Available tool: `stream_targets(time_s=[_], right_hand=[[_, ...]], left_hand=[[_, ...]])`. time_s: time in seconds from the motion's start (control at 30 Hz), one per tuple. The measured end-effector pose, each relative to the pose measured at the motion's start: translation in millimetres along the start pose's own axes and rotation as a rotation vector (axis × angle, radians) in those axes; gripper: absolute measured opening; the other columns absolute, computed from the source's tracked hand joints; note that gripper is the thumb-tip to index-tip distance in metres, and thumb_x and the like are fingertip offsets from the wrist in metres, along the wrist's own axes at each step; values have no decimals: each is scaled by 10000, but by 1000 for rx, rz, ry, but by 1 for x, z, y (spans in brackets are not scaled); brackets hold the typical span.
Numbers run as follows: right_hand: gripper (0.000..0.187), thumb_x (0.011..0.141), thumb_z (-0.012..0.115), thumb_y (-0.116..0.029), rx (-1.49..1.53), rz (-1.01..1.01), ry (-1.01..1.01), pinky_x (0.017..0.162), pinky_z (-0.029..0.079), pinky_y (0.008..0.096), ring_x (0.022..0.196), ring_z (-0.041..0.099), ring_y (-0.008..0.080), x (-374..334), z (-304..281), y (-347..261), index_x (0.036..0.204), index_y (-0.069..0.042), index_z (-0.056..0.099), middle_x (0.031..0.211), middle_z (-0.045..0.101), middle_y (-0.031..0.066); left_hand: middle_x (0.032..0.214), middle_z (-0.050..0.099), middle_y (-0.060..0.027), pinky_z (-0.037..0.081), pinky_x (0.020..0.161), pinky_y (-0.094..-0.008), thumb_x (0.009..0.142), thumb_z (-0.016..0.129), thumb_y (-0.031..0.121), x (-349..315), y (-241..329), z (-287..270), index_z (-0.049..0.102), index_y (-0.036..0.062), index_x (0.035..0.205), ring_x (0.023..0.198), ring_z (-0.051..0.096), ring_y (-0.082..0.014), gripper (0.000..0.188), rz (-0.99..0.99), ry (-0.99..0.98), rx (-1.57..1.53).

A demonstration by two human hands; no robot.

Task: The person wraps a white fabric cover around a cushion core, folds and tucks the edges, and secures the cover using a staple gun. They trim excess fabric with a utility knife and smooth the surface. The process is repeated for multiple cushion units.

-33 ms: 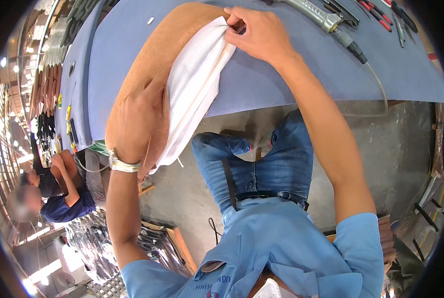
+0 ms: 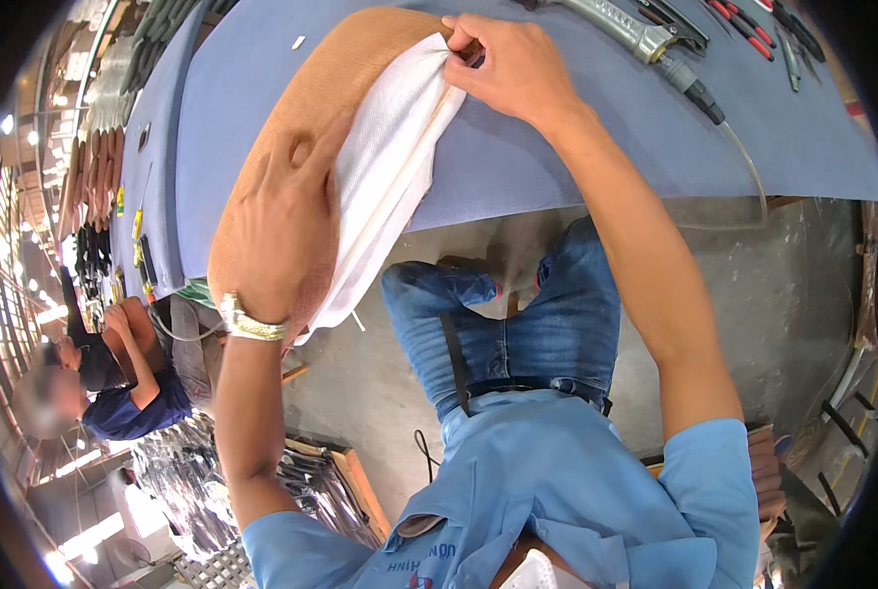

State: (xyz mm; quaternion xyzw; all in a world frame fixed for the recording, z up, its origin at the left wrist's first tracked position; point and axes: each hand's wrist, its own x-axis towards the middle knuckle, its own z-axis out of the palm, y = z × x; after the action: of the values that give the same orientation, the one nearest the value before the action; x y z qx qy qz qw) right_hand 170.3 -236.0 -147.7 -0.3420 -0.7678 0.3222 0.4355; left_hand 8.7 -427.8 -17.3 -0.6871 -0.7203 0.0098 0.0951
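Brown padded piece [image 2: 351,54] laid at the near edge of the blue table [image 2: 527,162], its lower end reaching past that edge. White cloth [image 2: 385,147] spread along its inner curve. Upper end of the white cloth pinched between thumb and fingers of the right hand [image 2: 513,74]. Left hand [image 2: 282,216] rested palm down on the brown piece, fingers bent; whether anything is gripped under it cannot be told.

Judged best handling: the white cloth drawn evenly along its length, the padding steadied without being crushed, gathers near the right fingertips smoothed out.

Underside of the piece hidden; lower end partly covered by the left wrist and its gold band [image 2: 252,322]. Pinched corner shadowed, perhaps a doubled fold. Metal hand tool [image 2: 626,29] cut off at the upper rim.
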Motion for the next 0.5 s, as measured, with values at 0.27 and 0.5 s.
stream_targets(time_s=[0.27, 0.5], right_hand=[[222, 778, 731, -238, 33, 18, -17, 737, 556, 438, 793, 713, 341, 4, -1, 4, 917, -65, 717, 856, 751, 133], [261, 800, 750, -264, 51, 10, -51, 769, 568, 432, 833, 725, 338, 9, -6, 8, 954, -54, 732, 887, 762, 127]], left_hand=[[1446, 593, -98, 536, 996, -470, 777, 855, 322, 71, 33, 69, 618, 152, 1333, 1216, 632, -403, 628, 336, 325, 75], [1261, 714, -135, 605, 791, -464, 907, 721, 323, 103, 3, 65, 645, 124, 1268, 1024, 717, -377, 420, 441, 213, -114]])
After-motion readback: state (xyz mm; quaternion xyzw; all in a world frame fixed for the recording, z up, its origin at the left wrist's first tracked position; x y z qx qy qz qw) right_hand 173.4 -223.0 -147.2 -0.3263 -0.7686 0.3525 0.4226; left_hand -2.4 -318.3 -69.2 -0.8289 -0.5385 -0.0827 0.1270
